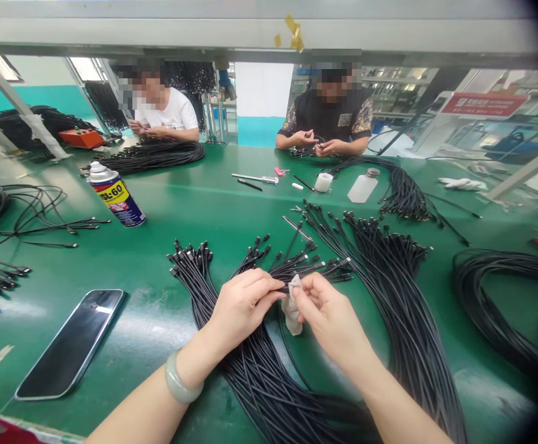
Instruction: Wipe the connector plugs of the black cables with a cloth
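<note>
Over a bundle of black cables [269, 364], my left hand [245, 302] pinches the end of one cable, its connector mostly hidden by the fingers. Just to the right, my right hand [331, 314] grips a crumpled white cloth [293, 314]. The cloth touches or wraps the cable's tip; which one I cannot tell. Many loose connector ends [296, 265] fan out beyond the hands. A second thick cable bundle [402, 320] lies to the right of my right hand.
A phone [72, 345] lies at left, with a spray can [117, 196] behind it. Calipers [256, 178], a small white jar [323, 182] and a clear bottle [363, 187] stand farther back. Coiled cables [504, 302] lie at right. Two people [326, 117] handle cables across the green table [158, 203].
</note>
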A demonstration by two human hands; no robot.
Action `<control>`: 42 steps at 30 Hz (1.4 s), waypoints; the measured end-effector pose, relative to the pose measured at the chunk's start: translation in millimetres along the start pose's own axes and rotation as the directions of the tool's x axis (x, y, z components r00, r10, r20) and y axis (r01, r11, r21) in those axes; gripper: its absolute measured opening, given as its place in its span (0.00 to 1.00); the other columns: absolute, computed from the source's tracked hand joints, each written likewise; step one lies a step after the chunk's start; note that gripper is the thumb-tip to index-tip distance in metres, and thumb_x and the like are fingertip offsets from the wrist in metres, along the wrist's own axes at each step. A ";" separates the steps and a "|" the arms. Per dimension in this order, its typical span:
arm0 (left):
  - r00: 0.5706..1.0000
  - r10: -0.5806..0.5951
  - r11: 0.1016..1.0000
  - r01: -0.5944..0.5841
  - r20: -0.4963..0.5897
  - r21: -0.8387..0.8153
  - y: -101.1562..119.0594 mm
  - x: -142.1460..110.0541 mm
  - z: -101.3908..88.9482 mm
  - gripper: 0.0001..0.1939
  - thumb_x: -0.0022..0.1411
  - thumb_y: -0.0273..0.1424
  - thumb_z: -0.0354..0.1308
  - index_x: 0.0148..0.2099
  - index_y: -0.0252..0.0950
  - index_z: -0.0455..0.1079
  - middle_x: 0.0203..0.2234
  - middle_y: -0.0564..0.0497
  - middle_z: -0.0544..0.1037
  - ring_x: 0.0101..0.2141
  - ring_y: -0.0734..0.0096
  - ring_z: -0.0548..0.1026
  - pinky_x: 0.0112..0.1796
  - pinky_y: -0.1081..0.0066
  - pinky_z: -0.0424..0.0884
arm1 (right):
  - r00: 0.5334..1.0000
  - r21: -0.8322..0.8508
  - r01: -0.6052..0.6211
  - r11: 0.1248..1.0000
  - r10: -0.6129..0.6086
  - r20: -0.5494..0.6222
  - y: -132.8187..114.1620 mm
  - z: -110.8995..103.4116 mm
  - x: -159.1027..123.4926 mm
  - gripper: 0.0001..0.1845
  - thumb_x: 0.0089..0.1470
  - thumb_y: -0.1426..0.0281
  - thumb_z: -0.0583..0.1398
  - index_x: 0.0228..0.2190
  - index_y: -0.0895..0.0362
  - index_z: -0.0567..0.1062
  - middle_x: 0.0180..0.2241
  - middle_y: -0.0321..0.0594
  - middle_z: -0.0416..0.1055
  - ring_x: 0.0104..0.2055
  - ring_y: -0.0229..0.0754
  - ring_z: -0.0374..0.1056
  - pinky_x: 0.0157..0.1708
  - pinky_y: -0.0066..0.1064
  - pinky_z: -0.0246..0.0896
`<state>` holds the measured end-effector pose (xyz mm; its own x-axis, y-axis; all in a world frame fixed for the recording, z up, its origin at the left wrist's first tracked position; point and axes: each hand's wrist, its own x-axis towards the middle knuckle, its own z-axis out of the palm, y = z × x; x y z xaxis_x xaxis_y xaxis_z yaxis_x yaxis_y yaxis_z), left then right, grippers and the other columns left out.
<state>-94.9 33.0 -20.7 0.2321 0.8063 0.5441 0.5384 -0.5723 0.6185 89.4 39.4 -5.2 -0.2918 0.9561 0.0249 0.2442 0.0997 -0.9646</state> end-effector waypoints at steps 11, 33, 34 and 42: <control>0.993 0.000 1.000 0.000 -0.117 -0.002 2.6 -2.2 6.0 0.03 0.66 0.27 0.60 0.41 0.36 0.76 0.32 0.49 0.80 0.34 0.69 0.77 0.37 0.71 0.71 | 0.999 0.263 -0.044 0.964 0.048 -0.011 4.0 2.1 2.1 0.14 0.59 0.58 0.64 0.34 0.56 0.72 0.30 0.36 0.71 0.28 0.36 0.69 0.29 0.27 0.69; 0.967 -0.142 0.962 0.085 -0.209 -0.261 7.1 1.7 2.2 0.03 0.61 0.24 0.65 0.39 0.35 0.78 0.33 0.50 0.81 0.35 0.73 0.77 0.39 0.75 0.72 | 0.967 0.366 0.031 0.930 0.065 -0.245 -0.2 -3.8 5.7 0.15 0.57 0.57 0.66 0.35 0.55 0.73 0.29 0.32 0.74 0.25 0.33 0.69 0.30 0.24 0.65; 0.966 -0.146 0.961 0.087 -0.213 -0.262 7.1 1.8 1.8 0.03 0.61 0.24 0.66 0.39 0.35 0.78 0.33 0.50 0.81 0.35 0.73 0.77 0.38 0.75 0.72 | 0.970 0.363 0.032 0.931 0.059 -0.236 -0.3 -3.8 5.4 0.15 0.57 0.57 0.66 0.35 0.55 0.73 0.29 0.32 0.74 0.25 0.33 0.69 0.30 0.24 0.66; 0.966 -0.108 0.970 0.050 -0.234 -0.238 7.2 1.9 2.0 0.05 0.59 0.23 0.66 0.39 0.34 0.78 0.32 0.50 0.80 0.34 0.74 0.77 0.38 0.75 0.72 | 0.987 0.328 0.061 0.943 -0.008 -0.163 -7.2 -0.1 2.8 0.14 0.58 0.58 0.65 0.34 0.57 0.74 0.27 0.34 0.74 0.25 0.34 0.69 0.28 0.25 0.67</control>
<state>-88.9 30.7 -16.4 -0.0231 0.8058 0.5917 0.3407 -0.5501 0.7624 86.9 41.5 1.9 -0.1395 0.9874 0.0747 -0.0908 0.0624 -0.9939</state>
